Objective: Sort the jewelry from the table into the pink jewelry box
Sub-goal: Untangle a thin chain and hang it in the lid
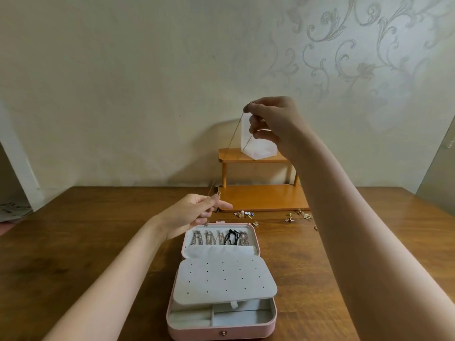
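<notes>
With your right hand [270, 124] pinched on the top of the thin chain [235, 134] and your left hand [194, 215] pinched on its lower end above the far edge of the pink jewelry box [221, 328], lower it slowly onto a free hook in the lid, keeping it taut.

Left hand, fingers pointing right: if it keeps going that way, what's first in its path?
Probably the wooden shelf: the left hand has its fingertips near the shelf's bottom-left corner, above the pink jewelry box. Depth unclear; it might pass in front.
</notes>
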Action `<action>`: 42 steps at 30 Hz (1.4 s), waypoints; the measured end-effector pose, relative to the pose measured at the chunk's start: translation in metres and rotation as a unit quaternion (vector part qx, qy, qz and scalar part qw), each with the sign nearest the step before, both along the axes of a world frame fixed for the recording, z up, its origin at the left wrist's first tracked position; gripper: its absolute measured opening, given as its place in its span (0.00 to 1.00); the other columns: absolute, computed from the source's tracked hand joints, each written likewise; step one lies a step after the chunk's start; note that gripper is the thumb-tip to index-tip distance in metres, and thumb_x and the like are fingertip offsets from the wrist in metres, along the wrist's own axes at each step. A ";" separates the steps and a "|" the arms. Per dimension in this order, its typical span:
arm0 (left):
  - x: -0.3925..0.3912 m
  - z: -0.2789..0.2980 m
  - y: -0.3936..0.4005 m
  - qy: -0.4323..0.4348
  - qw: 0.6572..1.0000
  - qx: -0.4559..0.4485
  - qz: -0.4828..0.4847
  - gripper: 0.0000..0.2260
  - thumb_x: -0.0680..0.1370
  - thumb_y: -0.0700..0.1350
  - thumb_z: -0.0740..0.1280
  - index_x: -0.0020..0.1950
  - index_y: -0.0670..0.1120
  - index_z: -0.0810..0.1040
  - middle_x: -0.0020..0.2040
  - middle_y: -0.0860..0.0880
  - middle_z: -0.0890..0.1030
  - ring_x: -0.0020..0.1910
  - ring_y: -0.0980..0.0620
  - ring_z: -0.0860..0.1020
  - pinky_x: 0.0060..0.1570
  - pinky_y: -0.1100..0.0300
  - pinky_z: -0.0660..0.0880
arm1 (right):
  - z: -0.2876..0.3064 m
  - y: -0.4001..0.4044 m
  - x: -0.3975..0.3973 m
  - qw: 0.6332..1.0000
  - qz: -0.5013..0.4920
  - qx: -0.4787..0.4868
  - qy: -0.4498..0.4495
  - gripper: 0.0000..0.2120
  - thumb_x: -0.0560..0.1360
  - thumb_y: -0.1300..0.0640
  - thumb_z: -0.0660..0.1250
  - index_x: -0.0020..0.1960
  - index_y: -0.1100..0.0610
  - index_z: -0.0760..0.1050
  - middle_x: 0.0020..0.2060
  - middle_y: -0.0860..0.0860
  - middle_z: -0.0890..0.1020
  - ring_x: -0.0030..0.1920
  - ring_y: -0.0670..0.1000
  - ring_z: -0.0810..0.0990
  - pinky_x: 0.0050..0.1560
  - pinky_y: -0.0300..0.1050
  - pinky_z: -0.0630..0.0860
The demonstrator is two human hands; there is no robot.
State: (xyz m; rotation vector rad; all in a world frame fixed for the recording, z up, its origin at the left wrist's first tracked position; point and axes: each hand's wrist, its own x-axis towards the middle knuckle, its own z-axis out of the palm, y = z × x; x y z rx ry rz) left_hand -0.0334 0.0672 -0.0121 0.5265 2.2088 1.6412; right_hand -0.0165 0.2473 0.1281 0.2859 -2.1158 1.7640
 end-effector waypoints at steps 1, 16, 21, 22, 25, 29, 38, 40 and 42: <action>0.001 -0.002 0.001 -0.010 1.000 0.013 -0.006 0.16 0.78 0.52 0.57 0.53 0.46 0.81 0.29 0.51 0.62 0.28 0.56 0.63 0.45 0.71 0.72 | 0.000 -0.001 0.000 1.000 -0.001 -0.015 0.001 0.06 0.78 0.65 0.61 0.48 0.64 0.76 0.29 0.53 0.74 0.27 0.48 0.75 0.27 0.36 0.74; 0.014 0.056 0.035 0.005 0.975 0.211 -0.064 0.16 0.75 0.53 0.60 0.58 0.46 0.74 0.48 0.48 0.83 0.48 0.52 0.82 0.64 0.54 0.68 | 0.001 -0.007 0.022 0.995 0.099 -0.006 -0.033 0.07 0.78 0.65 0.61 0.43 0.65 0.76 0.37 0.57 0.78 0.37 0.52 0.80 0.38 0.38 0.81; 0.018 0.057 0.025 0.015 0.983 0.171 -0.069 0.11 0.80 0.44 0.59 0.52 0.41 0.79 0.33 0.51 0.73 0.29 0.58 0.70 0.37 0.64 0.76 | -0.015 0.022 0.016 0.980 -0.037 0.186 -0.066 0.06 0.77 0.63 0.63 0.47 0.65 0.77 0.36 0.54 0.80 0.36 0.50 0.79 0.40 0.41 0.80; 0.018 0.056 0.023 0.023 0.988 0.137 -0.063 0.11 0.79 0.44 0.60 0.50 0.42 0.80 0.32 0.51 0.72 0.29 0.57 0.69 0.35 0.65 0.74 | -0.017 0.029 0.016 0.966 -0.057 0.234 -0.090 0.06 0.76 0.64 0.63 0.47 0.65 0.78 0.36 0.54 0.80 0.35 0.50 0.78 0.40 0.41 0.79; 0.021 0.054 0.023 0.058 0.995 0.059 -0.058 0.09 0.78 0.45 0.62 0.46 0.44 0.81 0.32 0.52 0.71 0.31 0.57 0.68 0.34 0.66 0.71 | -0.020 0.040 0.018 0.892 -0.058 0.418 -0.163 0.09 0.75 0.62 0.65 0.51 0.67 0.79 0.41 0.57 0.82 0.38 0.51 0.78 0.42 0.42 0.77; 0.022 0.055 0.030 0.071 0.995 0.012 -0.070 0.10 0.78 0.48 0.63 0.45 0.44 0.81 0.32 0.51 0.69 0.31 0.55 0.65 0.33 0.64 0.65 | -0.036 0.025 0.023 0.933 0.103 0.323 -0.119 0.12 0.77 0.53 0.63 0.55 0.59 0.78 0.52 0.55 0.82 0.54 0.53 0.80 0.57 0.45 0.76; 0.010 0.044 0.023 0.079 0.996 0.008 -0.032 0.10 0.80 0.45 0.61 0.52 0.43 0.80 0.37 0.45 0.73 0.24 0.58 0.61 0.25 0.71 0.59 | -0.076 0.010 0.003 0.904 0.318 0.136 -0.251 0.20 0.74 0.50 0.63 0.58 0.65 0.75 0.39 0.54 0.74 0.30 0.44 0.69 0.30 0.34 0.71; 0.008 0.040 0.022 0.092 0.996 0.011 -0.010 0.11 0.79 0.47 0.61 0.43 0.45 0.80 0.32 0.49 0.74 0.24 0.58 0.61 0.28 0.69 0.61 | -0.073 0.011 0.003 0.913 0.270 0.202 -0.230 0.16 0.74 0.52 0.65 0.55 0.64 0.77 0.32 0.50 0.74 0.26 0.43 0.64 0.25 0.32 0.63; 0.003 0.035 0.020 0.091 0.996 0.012 0.017 0.15 0.80 0.48 0.59 0.36 0.46 0.76 0.25 0.55 0.69 0.25 0.59 0.63 0.32 0.66 0.63 | -0.069 0.011 0.003 0.925 0.193 0.265 -0.194 0.10 0.74 0.55 0.67 0.50 0.61 0.81 0.25 0.46 0.72 0.25 0.43 0.63 0.24 0.33 0.59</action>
